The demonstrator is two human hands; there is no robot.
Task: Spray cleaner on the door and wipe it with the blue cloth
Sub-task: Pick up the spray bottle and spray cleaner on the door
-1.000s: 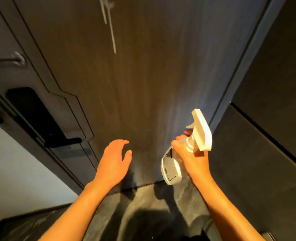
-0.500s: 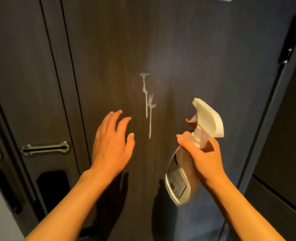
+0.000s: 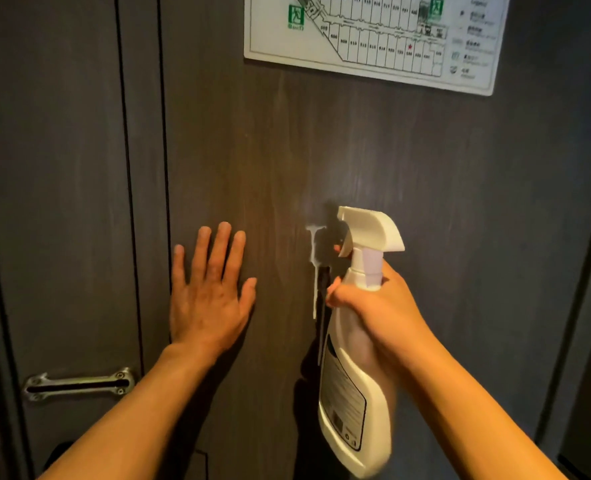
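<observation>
White spray bottle (image 3: pixel 354 386) gripped by right hand (image 3: pixel 379 306), label print blurred; left hand (image 3: pixel 208 292) fingers spread on dark door (image 3: pixel 408 161)

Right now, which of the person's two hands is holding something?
The right hand: it grips the white spray bottle by the neck. The left hand is open and empty, fingers spread.

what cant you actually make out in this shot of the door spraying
- Blue cloth: not in the head view at all.
- Spray bottle label: print too small and blurred to read.
- Evacuation plan: top cut off by the frame edge; legend text too small.
- Cleaner streak: partly lost in the bottle's shadow.
- Left hand: open, but contact with the door is unclear.
- Right hand: trigger finger mostly hidden behind the sprayer head.
</observation>
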